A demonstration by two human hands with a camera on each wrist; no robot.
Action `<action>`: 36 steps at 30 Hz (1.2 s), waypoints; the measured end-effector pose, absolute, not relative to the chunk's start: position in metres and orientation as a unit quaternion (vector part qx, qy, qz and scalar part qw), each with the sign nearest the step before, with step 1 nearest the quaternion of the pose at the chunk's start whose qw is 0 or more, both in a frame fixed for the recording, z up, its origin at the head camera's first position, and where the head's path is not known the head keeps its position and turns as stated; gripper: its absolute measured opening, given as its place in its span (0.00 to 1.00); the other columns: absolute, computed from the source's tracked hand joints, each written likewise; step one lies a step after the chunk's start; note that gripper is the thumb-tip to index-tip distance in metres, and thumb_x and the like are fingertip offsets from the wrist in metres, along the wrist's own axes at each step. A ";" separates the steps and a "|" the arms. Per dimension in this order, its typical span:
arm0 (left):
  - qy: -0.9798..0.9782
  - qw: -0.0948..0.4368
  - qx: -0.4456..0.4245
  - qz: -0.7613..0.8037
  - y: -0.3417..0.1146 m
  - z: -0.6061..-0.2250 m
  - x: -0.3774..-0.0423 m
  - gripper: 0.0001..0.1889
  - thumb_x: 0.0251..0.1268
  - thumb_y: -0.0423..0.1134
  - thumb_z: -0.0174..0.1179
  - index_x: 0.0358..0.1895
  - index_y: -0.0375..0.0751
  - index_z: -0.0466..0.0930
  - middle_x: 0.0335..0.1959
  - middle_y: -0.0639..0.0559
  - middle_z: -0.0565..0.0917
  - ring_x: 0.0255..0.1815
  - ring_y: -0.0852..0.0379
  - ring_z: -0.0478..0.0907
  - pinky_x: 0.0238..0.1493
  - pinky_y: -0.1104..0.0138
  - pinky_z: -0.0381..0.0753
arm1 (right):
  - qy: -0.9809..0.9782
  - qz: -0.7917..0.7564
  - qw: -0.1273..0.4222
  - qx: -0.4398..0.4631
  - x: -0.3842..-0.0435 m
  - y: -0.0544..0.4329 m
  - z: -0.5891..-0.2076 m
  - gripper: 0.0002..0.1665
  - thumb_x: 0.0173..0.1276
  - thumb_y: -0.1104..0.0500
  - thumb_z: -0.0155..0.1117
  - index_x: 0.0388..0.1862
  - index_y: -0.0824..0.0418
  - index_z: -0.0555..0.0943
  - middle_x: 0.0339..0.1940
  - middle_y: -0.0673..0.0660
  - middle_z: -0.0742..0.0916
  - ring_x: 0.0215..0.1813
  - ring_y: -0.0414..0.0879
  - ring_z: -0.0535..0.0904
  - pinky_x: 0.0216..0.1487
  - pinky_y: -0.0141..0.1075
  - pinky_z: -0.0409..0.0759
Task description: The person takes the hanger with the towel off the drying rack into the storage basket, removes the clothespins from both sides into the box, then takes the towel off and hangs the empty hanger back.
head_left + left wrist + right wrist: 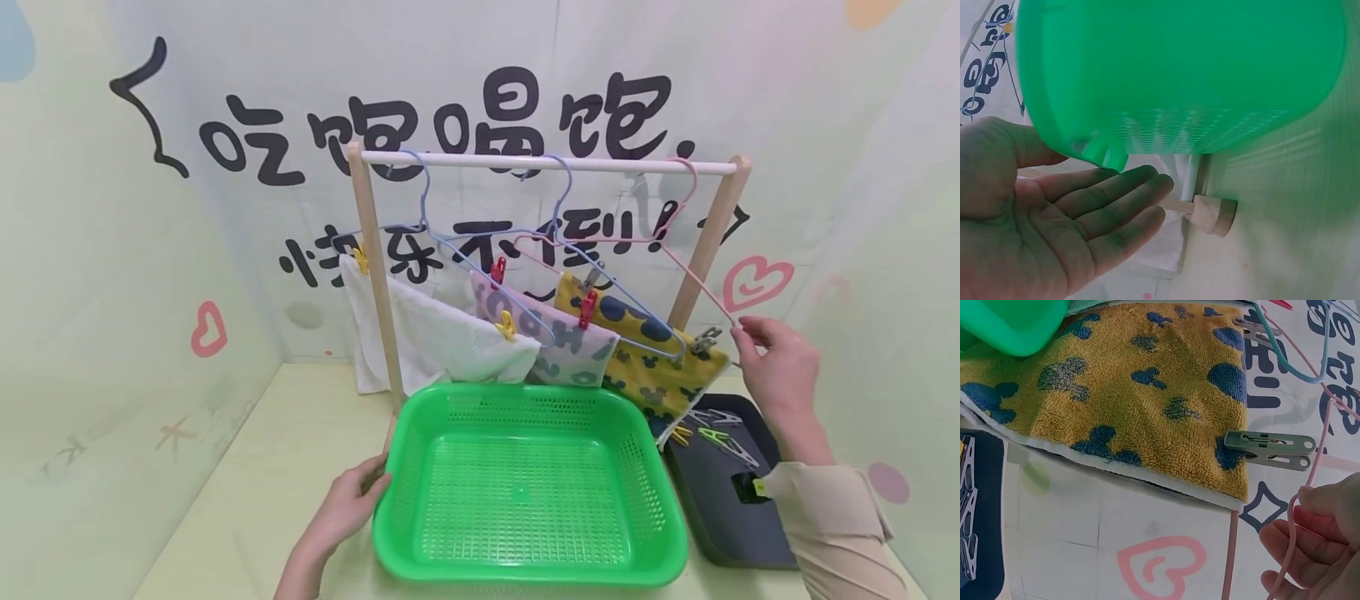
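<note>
My right hand [783, 367] pinches the right end of a pink hanger [699, 282], whose hook is over the rack's white rail [480, 160]. A yellow towel [648, 358] with dark mouse-head patterns hangs there; in the right wrist view a grey clip [1272, 444] grips its edge close to my fingers. My left hand [345, 504] is at the left rim of a green basket [528, 573], with its fingers fairly straight and its palm [1029, 244] showing in the left wrist view. Inside, the basket holds nothing.
Left of the yellow towel, a pink towel [555, 329] with red clips and a white towel [450, 333] with yellow clips hang from blue hangers. A dark tray [720, 508] with several clips [723, 437] stands right of the basket. Wooden posts [378, 292] support the rail.
</note>
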State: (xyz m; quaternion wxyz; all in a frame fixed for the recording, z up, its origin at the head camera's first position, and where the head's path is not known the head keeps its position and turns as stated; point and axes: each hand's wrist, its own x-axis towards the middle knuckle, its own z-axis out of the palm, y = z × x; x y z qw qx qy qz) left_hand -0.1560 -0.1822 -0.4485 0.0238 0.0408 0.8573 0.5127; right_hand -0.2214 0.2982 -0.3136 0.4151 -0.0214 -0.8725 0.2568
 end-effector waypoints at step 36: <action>0.735 0.066 -0.063 0.672 -0.174 -0.474 -0.150 0.22 0.73 0.33 0.46 0.66 0.26 0.60 0.54 0.32 0.76 0.44 0.46 0.80 0.38 0.61 0.84 | -0.826 0.401 0.374 -0.129 -0.207 0.321 -0.276 0.06 0.67 0.58 0.61 0.33 0.58 0.82 0.19 0.28 0.74 0.25 0.25 0.70 0.23 0.14 0.68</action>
